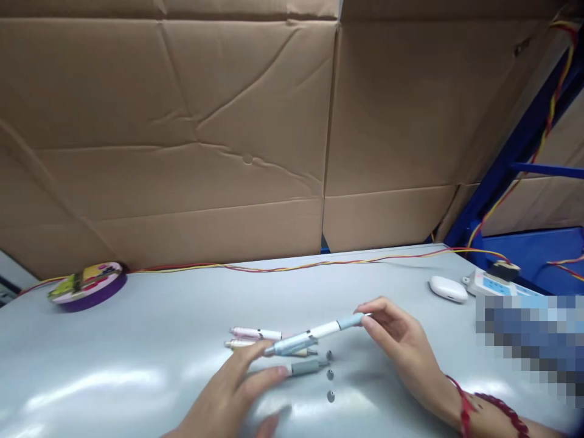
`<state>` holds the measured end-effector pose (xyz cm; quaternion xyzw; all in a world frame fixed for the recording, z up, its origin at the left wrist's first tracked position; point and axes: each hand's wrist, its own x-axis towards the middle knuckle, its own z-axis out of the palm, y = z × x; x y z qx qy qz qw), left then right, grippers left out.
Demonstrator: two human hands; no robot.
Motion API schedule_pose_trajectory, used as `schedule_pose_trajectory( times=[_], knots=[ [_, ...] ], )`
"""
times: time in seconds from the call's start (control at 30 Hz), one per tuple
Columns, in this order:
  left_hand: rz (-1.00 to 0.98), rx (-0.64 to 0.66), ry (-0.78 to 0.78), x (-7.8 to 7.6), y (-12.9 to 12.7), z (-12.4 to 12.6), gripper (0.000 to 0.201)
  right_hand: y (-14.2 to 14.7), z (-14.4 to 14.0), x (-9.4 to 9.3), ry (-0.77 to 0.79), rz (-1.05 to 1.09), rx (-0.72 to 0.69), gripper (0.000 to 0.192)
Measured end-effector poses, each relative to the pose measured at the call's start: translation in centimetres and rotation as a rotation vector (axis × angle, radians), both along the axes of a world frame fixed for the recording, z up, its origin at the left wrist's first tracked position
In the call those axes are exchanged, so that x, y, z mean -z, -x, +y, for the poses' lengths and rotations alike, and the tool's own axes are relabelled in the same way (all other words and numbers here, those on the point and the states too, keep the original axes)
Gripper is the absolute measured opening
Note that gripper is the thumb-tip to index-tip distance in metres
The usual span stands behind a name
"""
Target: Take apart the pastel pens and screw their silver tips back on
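A light-blue and white pen (325,330) is tilted above the tabletop, its right end higher. My right hand (396,340) pinches that right end between thumb and fingers. My left hand (241,377) is at the pen's other end, index fingertip against or just beside it; the thumb is apart, over a grey-green pen (306,367) lying on the table. Behind the raised pen lie a pink and white pen (258,333) and a yellowish pen (237,344), both partly covered. Three small grey cone-shaped pen tips (330,375) stand in a column right of the pens.
A round purple-edged tin (89,286) sits at the back left of the table (182,310). A white earbud case (448,289) and a power strip (490,284) are at the right. Twisted red-yellow wire (255,269) runs along the back edge, before cardboard (246,109).
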<state>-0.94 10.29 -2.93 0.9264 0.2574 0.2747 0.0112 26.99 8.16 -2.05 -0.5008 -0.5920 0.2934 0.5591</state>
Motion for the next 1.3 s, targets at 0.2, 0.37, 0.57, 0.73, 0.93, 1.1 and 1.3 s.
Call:
schedule_pose_trajectory(
  times=[0.2, 0.37, 0.57, 0.73, 0.93, 1.1, 1.3],
  knots=[
    [-0.001, -0.063, -0.037, 0.2, -0.2, 0.8, 0.037, -1.4, 2.3, 0.6, 0.103, -0.211, -0.006, 0.019],
    [0.091, -0.092, 0.078, -0.2, -0.4, 1.0, 0.019, -1.1, 2.6, 0.7, 0.127, -0.519, -0.133, 0.008],
    [0.201, -0.074, 0.174, -0.7, -0.7, 0.7, 0.008, -0.5, 1.4, 0.7, -0.187, -0.747, -0.217, 0.02],
    [0.286, -0.081, 0.247, -1.7, -1.0, 0.5, 0.005, -0.1, 1.0, 0.8, -0.29, -0.899, -0.355, 0.02],
    [0.119, -0.043, 0.233, -1.3, -0.5, 0.3, 0.012, 0.0, 1.0, 0.6, -0.217, -0.827, -0.371, 0.012],
    [0.073, -0.037, 0.158, -0.8, 0.1, 0.1, 0.022, 0.6, -0.7, 0.3, -0.016, -0.36, -0.227, 0.026],
    [0.127, 0.04, 0.208, -0.8, -0.3, 0.4, 0.024, 2.5, -2.2, 0.1, -0.087, -0.233, -0.246, 0.016]
  ],
)
